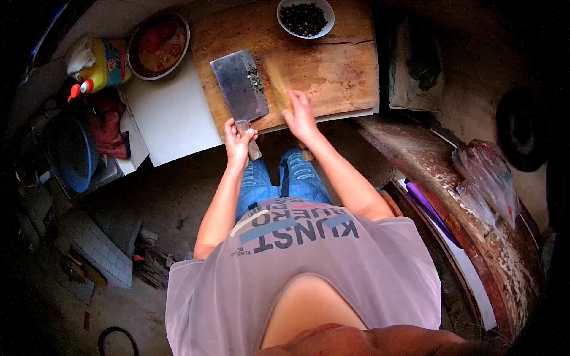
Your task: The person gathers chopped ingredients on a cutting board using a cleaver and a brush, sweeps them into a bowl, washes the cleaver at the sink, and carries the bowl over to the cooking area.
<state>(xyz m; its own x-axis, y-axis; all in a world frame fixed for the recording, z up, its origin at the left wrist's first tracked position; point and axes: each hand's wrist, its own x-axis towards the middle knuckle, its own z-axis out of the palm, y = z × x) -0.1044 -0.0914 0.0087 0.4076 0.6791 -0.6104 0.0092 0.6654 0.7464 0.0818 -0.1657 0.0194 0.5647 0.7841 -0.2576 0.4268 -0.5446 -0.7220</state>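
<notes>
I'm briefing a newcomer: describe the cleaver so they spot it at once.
Find the wooden board at the top, then the left hand at its near edge. The cleaver in that hand has a broad grey blade, unlike the yellowish blurred object in the right hand.

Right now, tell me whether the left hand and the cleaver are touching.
Touching: the head view shows the left hand gripping the cleaver by its handle.

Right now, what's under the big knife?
The wooden board is beneath the big knife. Its blade covers that patch, so I can't see whether anything else lies there.
</notes>
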